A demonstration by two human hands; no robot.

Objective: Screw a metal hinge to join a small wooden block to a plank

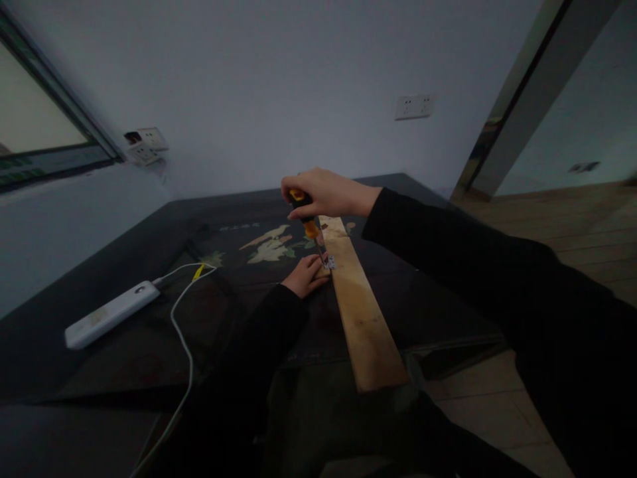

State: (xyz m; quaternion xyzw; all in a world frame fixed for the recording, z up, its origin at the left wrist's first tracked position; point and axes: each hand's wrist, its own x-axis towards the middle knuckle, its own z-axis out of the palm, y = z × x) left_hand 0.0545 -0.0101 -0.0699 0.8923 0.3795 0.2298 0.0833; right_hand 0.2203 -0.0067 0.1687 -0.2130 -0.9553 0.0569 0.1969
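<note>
In dim light, a dark table [438,299] stands before a pale wall [279,86], plank flooring [587,232] to the right.

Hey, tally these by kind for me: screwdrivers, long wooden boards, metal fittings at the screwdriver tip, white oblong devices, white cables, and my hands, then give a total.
Screwdriver: 1
Long wooden board: 1
Metal fitting: 1
White oblong device: 1
White cable: 1
Hands: 2 (right hand, left hand)
Total: 7
</note>
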